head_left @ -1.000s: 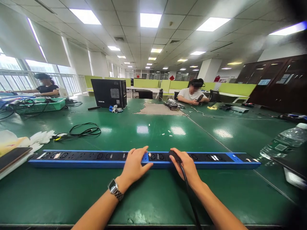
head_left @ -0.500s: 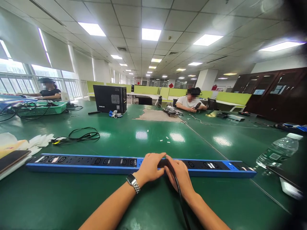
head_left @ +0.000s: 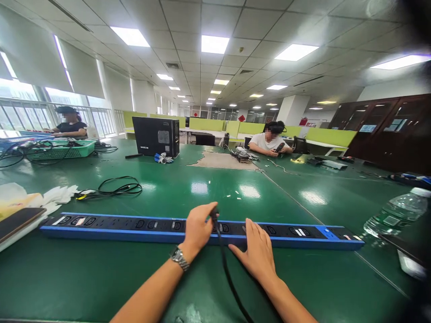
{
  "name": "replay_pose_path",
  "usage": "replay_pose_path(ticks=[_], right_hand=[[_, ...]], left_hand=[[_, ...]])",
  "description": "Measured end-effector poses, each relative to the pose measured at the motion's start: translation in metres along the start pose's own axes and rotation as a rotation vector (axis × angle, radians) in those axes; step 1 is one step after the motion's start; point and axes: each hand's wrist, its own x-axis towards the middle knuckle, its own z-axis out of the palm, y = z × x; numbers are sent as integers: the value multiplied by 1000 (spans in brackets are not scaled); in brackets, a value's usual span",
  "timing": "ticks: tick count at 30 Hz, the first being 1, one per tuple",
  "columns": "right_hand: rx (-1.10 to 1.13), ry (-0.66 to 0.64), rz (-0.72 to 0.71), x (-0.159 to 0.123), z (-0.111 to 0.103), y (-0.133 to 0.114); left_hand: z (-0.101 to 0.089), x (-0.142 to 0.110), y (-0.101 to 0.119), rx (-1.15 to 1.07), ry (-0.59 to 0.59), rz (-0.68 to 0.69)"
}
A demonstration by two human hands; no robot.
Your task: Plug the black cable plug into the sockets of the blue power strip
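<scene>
A long blue and black power strip [head_left: 117, 223] lies crosswise on the green table, with a row of sockets along its top. My left hand [head_left: 199, 226] is closed around a black plug [head_left: 214, 212], held just above the middle of the strip. From that plug a black power cord [head_left: 226, 269] runs down toward the front edge. To the right, my right hand [head_left: 257, 249] rests against the strip, fingers stretched over its top and thumb spread at the near side; it holds nothing. The plug's pins are hidden.
A coiled black cable [head_left: 117, 187] and a green basket [head_left: 77, 150] of cables sit left. A water bottle [head_left: 397, 213] stands right, a phone [head_left: 22, 222] at far left. Behind are a computer case [head_left: 156, 137] and a person in white [head_left: 269, 142] handling a dark object.
My hands have parted: the left has moved slightly left, keeping the plug and raising it. The right has let go of the plug and come down on the strip.
</scene>
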Motion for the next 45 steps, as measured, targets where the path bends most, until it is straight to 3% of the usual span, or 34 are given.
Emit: replay_pose_path(ticks=[3, 6, 9, 13, 18, 22, 24, 27, 31, 34, 41, 45], right_hand=[[24, -1, 8, 1, -2, -1], [45, -9, 16, 0, -2, -2], [63, -29, 35, 1, -4, -11], [186, -56, -1, 13, -12, -45], [456, -114, -151, 40, -22, -93], [553, -101, -207, 53, -23, -108], [583, 36, -128, 55, -26, -102], [584, 202, -12, 55, -32, -74], [525, 43, 40, 46, -34, -21], [470, -51, 56, 38, -34, 2], [369, -174, -48, 48, -47, 3], [354, -211, -108, 47, -44, 2]], left_hand=[[-34, -10, -23, 19, -116, -146], [-49, -16, -30, 13, -281, -139], [-48, -17, -26, 81, -339, -57], [-44, -17, -23, 192, -389, 17], [-48, -24, -24, 315, -416, -24], [-45, -27, -26, 341, -383, -62], [-43, -28, -29, 339, -375, -56], [-42, -29, -33, 340, -372, -31], [-41, -29, -32, 344, -367, -49], [-41, -27, -29, 339, -356, -57], [-45, -25, -24, 321, -370, -110], [-31, -17, -7, 281, -363, -68]])
